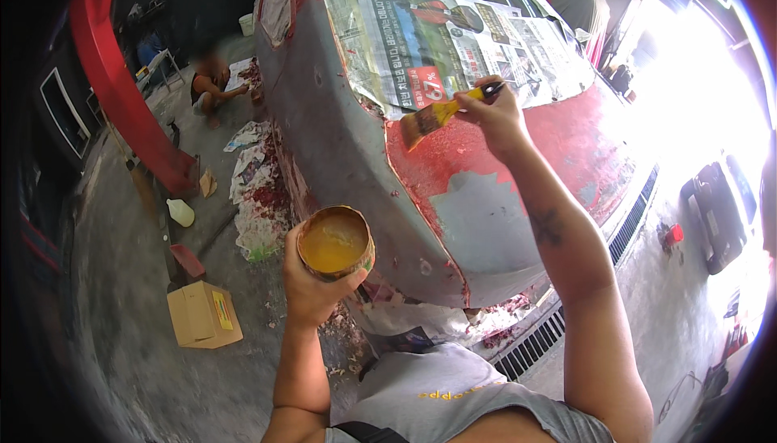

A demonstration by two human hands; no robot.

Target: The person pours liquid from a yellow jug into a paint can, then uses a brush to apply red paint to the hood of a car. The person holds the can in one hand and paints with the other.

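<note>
The left hand (312, 281) is closed around a small round tin (335, 242), held from beneath and behind with the thumb pressed along its lower rim; the tin is open at the top and filled with a thick orange-yellow paste. The right hand (490, 115) is clamped on the dark handle of a paintbrush (441, 113), whose yellow-coated bristles are laid against the car body panel (486, 216), at the upper edge of the red, flaking paint. The tin is held just off the near lower edge of the panel, well apart from the brush. The panel is seen to be partly stripped: grey bare patches along its left side and near its lower middle, rough red paint in between. Sheets of newspaper (437, 42) are taped over the glass at the far edge of the panel. On the concrete floor (121, 346), red paint scrapings and crumpled paper are scattered along the car's left side, and a cardboard box (202, 315) and a white plastic bottle (180, 212) are set near them. Another person (212, 83) is crouched on the floor at the far left.
</note>
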